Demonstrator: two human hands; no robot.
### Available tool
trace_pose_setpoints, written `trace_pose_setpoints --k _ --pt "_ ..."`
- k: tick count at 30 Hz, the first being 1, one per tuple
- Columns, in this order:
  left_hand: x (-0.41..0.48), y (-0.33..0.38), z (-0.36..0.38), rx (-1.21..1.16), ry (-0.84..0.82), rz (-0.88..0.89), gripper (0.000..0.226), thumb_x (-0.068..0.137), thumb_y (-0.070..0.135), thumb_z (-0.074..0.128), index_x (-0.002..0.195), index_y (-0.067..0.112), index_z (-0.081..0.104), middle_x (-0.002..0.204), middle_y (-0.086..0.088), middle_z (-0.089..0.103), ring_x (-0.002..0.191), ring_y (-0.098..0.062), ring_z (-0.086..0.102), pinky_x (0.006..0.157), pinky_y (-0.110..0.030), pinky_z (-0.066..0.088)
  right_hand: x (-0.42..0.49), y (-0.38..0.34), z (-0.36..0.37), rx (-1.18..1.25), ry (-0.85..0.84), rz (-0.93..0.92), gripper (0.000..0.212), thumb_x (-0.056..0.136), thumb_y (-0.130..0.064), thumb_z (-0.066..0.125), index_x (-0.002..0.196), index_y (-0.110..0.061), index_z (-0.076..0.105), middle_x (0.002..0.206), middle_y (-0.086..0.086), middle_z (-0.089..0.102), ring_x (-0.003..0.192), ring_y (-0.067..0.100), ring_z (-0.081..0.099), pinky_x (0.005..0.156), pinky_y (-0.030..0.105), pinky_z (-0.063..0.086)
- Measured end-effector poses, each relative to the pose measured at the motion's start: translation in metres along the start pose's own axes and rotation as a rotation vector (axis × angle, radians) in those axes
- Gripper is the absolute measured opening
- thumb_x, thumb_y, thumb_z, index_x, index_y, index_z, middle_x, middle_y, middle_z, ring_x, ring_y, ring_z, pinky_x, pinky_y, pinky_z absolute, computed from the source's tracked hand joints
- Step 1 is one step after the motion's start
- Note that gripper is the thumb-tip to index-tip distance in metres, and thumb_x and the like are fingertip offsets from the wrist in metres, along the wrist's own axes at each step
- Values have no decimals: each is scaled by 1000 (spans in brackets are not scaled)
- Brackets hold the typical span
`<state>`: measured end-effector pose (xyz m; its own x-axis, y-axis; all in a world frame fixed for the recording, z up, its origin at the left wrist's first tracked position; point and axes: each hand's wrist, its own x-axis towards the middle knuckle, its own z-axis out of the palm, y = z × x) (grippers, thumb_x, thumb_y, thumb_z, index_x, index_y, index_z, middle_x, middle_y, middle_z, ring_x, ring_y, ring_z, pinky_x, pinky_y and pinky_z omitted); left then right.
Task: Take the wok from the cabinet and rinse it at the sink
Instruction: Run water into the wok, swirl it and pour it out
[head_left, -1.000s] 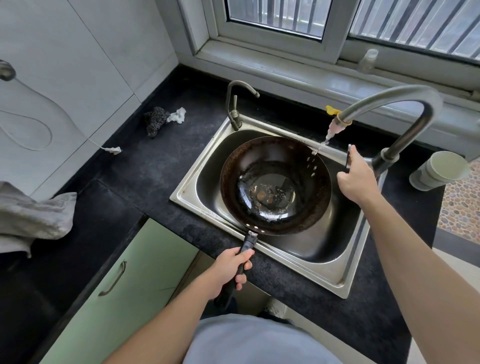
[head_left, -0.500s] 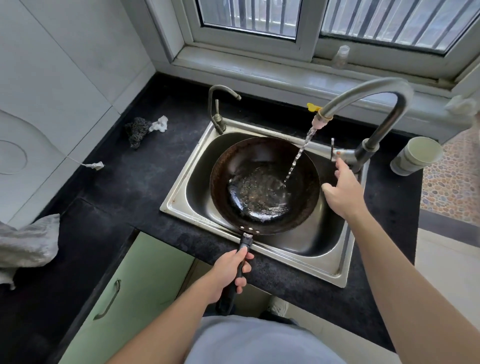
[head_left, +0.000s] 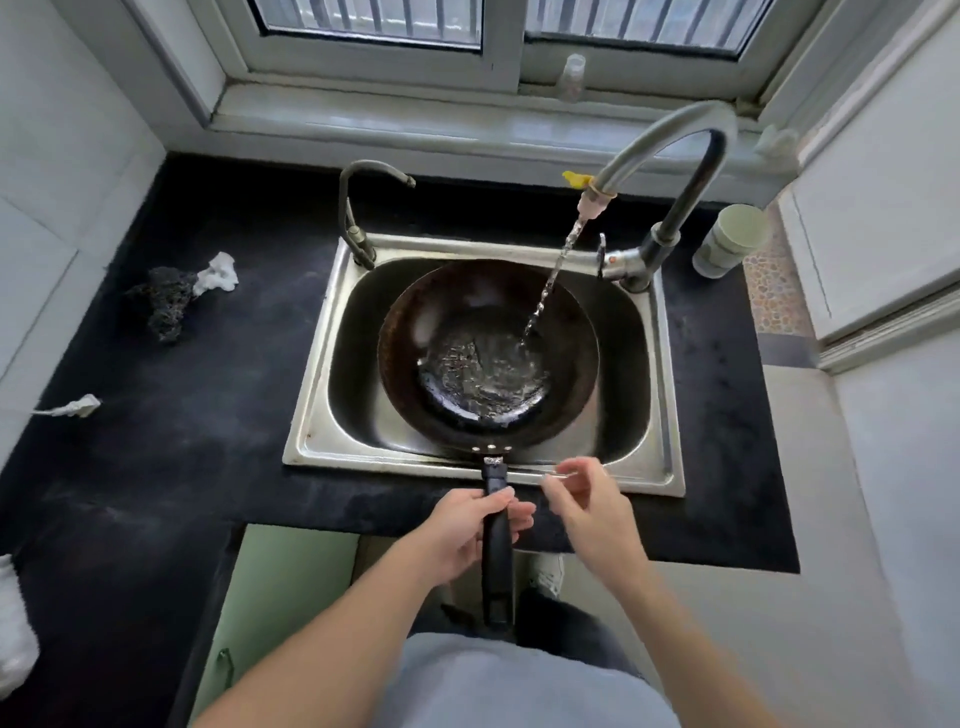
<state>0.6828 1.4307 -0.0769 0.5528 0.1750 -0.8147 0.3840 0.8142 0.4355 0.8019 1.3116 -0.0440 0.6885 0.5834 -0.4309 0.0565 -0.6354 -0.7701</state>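
A dark round wok sits in the steel sink, with water pooling in its bottom. A stream of water falls into it from the tall curved faucet. The wok's black handle sticks out over the counter edge toward me. My left hand grips that handle from the left. My right hand hovers just right of the handle, fingers apart, holding nothing.
A second small tap stands at the sink's back left. A dark scrubber and a white scrap lie on the black counter at left. A pale cup stands right of the faucet. Green cabinet doors are below.
My right hand has left the faucet lever and come down beside the wok handle. Water went from drips to a steady stream, and more has pooled in the wok.
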Motion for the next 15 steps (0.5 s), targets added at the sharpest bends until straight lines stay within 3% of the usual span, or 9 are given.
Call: trace_pose_setpoints --k 2,4,7,9,11,13,15 --pt "1 2 -4 42 -42 -8 30 96 18 61 114 -5 65 108 -17 74 94 -25 72 91 -38 56 -20 7 19 65 -81 126 18 88 -41 72 90 -24 65 80 -4 72 74 13 68 75 40 60" --pt "3 5 -7 55 -70 -28 33 95 18 63 116 -8 65 108 -15 75 91 -24 72 88 -37 58 -33 9 35 38 -198 180 21 86 -46 72 84 -26 66 72 -8 69 67 9 63 67 34 57" --pt "3 6 -7 40 -87 -55 34 95 15 62 117 -11 64 106 -16 73 92 -24 71 81 -34 61 -41 3 58 156 -313 281 17 89 -37 71 91 -20 69 78 -4 71 73 12 69 71 31 59" --pt "3 7 -8 48 -98 -70 34 95 16 62 116 -10 65 108 -17 72 92 -23 72 75 -29 60 -39 -5 68 376 -308 411 16 92 -22 68 103 -11 69 85 8 75 75 21 73 69 36 62" --pt "3 8 -11 81 -119 -69 34 95 20 62 115 -7 67 113 -17 72 96 -24 71 80 -31 56 -38 -15 72 570 -293 528 10 93 -10 61 102 -5 64 72 10 67 57 20 65 49 30 54" --pt "2 10 -13 110 -129 -55 33 96 20 61 116 -6 67 117 -18 71 99 -25 70 73 -27 55 -39 -21 74 585 -262 577 3 94 -7 57 92 -8 59 60 5 55 46 15 51 38 23 41" --pt "1 11 -11 87 -124 -48 32 97 15 59 120 -7 62 120 -17 70 103 -25 70 63 -24 57 -40 -20 78 532 -209 549 11 95 -11 57 85 -11 57 55 1 48 42 13 44 36 22 36"
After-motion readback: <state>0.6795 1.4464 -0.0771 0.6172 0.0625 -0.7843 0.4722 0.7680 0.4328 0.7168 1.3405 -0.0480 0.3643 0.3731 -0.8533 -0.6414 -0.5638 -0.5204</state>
